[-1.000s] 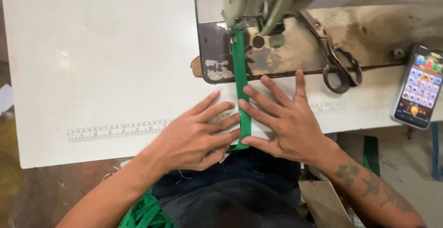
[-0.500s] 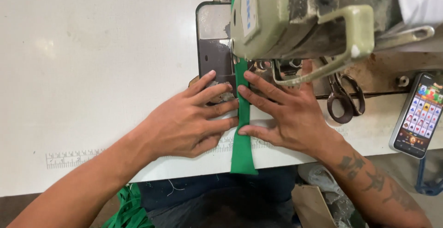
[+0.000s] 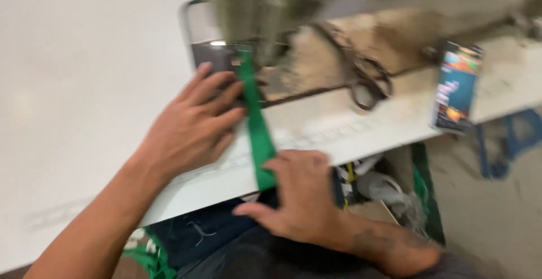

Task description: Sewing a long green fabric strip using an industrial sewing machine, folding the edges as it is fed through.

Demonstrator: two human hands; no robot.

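Observation:
A narrow green fabric strip (image 3: 257, 126) runs from under the sewing machine head (image 3: 254, 8) down over the front edge of the white table (image 3: 84, 87). My left hand (image 3: 195, 126) lies flat on the table, fingers spread, touching the strip's left side near the needle plate. My right hand (image 3: 302, 194) is at the table's front edge, by the strip's lower end; motion blur hides whether the fingers pinch it. The whole view is blurred.
Dark scissors (image 3: 364, 81) lie on the worn machine bed to the right of the needle. A phone (image 3: 457, 84) with a lit colourful screen rests near the table's right edge. Green fabric (image 3: 147, 256) hangs below the table by my legs, and clutter sits under the right side.
My right hand has slid off the table top, down along the strip to the front edge. The left hand stays flat beside the strip. The view has swung left and blurred.

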